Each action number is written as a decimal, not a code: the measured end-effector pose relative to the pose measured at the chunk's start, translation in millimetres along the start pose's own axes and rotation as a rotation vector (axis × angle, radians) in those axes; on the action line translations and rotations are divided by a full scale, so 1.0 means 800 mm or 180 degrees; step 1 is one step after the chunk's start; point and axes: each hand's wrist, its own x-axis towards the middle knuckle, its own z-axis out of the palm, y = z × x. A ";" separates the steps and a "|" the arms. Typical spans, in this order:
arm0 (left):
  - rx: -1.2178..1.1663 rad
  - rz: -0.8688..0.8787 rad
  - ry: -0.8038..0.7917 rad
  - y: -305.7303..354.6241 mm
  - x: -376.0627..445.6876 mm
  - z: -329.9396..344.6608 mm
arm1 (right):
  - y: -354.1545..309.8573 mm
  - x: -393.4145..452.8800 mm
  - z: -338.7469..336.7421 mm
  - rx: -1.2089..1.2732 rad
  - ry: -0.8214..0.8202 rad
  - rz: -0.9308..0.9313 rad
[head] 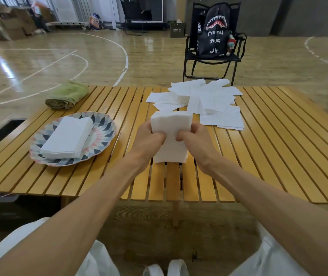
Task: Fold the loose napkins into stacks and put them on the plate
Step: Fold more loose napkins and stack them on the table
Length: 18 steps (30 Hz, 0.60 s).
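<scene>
A white stack of folded napkins [171,124] is held upright above the middle of the slatted wooden table [278,148]. My left hand [149,137] grips its left edge and my right hand [195,139] grips its right edge, thumbs pressed on the near face. Left of my hands sits a patterned plate [104,128] with one folded white napkin stack [66,137] lying flat on it. Several loose white napkins [205,100] lie spread in a heap at the far middle of the table.
A rolled green towel [67,94] lies at the table's far left corner. Behind the table stands a black folding chair [213,62] holding a black backpack [214,30]. The near table edge runs just below my forearms.
</scene>
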 end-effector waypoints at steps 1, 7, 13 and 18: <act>-0.0034 -0.0015 -0.0015 0.003 0.002 0.002 | -0.003 0.001 0.001 0.0009 -0.0010 -0.0012; -0.0018 -0.0014 -0.0073 0.013 0.010 0.004 | -0.008 0.005 0.003 0.0068 0.0026 -0.0149; -0.0045 -0.0003 -0.0079 0.005 0.002 0.005 | -0.001 0.004 0.006 0.0049 0.0036 -0.0092; -0.0049 -0.0044 -0.0061 0.004 0.003 0.008 | -0.002 0.006 0.005 0.0083 0.0064 -0.0062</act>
